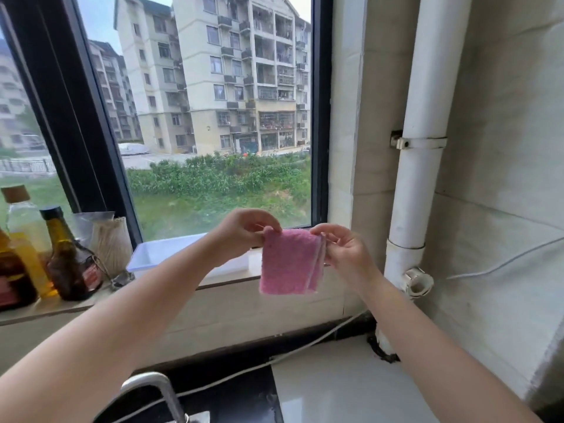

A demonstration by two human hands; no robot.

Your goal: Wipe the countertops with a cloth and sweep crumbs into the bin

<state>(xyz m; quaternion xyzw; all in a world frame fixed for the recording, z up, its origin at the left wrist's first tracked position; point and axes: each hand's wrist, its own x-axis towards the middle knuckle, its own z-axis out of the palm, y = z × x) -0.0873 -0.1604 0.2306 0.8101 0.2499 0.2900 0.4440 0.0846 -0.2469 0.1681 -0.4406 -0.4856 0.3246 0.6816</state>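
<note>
Nearest the camera, a metal faucet (158,389) curves over the dark sink edge, with the pale countertop (341,389) to its right. Above them, both bare forearms reach forward. The left hand (244,230) pinches the top left corner of a folded pink cloth (290,264) between thumb and fingertips; the right hand (345,248) pinches its top right edge, the layers fanning slightly. The cloth hangs in the air in front of the windowsill (76,303). Farther back, sauce bottles (70,261) stand on the sill at left, a clear plastic tray (158,254) sits by the window, and a white drainpipe (424,148) runs down the tiled wall.
</note>
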